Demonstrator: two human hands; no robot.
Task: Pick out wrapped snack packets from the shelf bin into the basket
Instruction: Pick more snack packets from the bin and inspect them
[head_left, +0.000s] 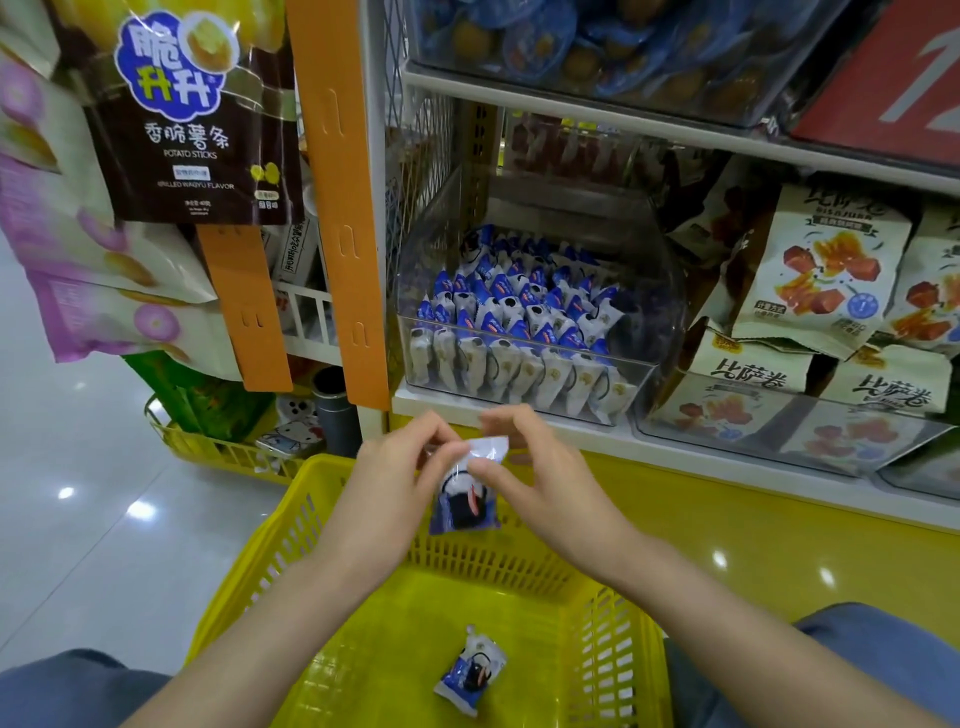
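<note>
The blue-and-white wrapped snack packet (464, 501) hangs long axis up and down, its crimped top seal uppermost and its printed body dangling just inside the far wall of the yellow basket (244, 566). Both hands hold it by that top edge. The left hand (392, 470) pinches the seal's left end and the right hand (527, 467) its right end, fingers (488, 475) curled onto the wrapper, so neither hand is nearer than the other. The packet lies directly below the fingertips with the open basket beneath it, so I judge that simply letting go would drop it in, near the far edge. A matching packet (470, 670) already lies flat on the basket floor, towards the near side. Beyond the hands, the clear shelf bin (662, 291) stands on the white shelf (675, 444), packed with upright rows of the same packets.
</note>
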